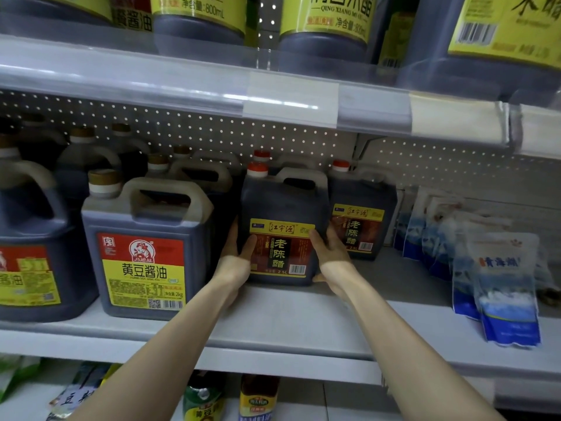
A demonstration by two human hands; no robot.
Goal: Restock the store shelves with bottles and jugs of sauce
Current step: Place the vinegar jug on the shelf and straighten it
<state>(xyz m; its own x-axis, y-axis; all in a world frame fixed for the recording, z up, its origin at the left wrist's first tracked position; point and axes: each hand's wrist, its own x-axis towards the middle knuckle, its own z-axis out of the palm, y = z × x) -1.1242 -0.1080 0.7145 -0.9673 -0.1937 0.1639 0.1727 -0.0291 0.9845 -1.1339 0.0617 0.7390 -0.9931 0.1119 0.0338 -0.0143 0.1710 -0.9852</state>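
1. Two hands clamp the jug (282,214): left hand (235,262) and right hand (329,259) grip its lower sides, thumbs on the label.
2. Jug stands upright on the shelf (303,323), between soy jug (145,247) and twin jug (361,214).
3. Judged full, heavy, rigid and smooth. The low grip suits sliding; the top handle suits lifting.
4. Neighbours sit close on both sides. Bare shelf lies in front; the rail (291,98) overhead limits lifting.

The vinegar jug (282,247) label reads 老陈醋 and 2.5L, the soy sauce jug (142,268) 黄豆酱油 and 2kg, an upper-shelf bottle (198,13) 800mL, a blue bag (507,287) 青海湖.
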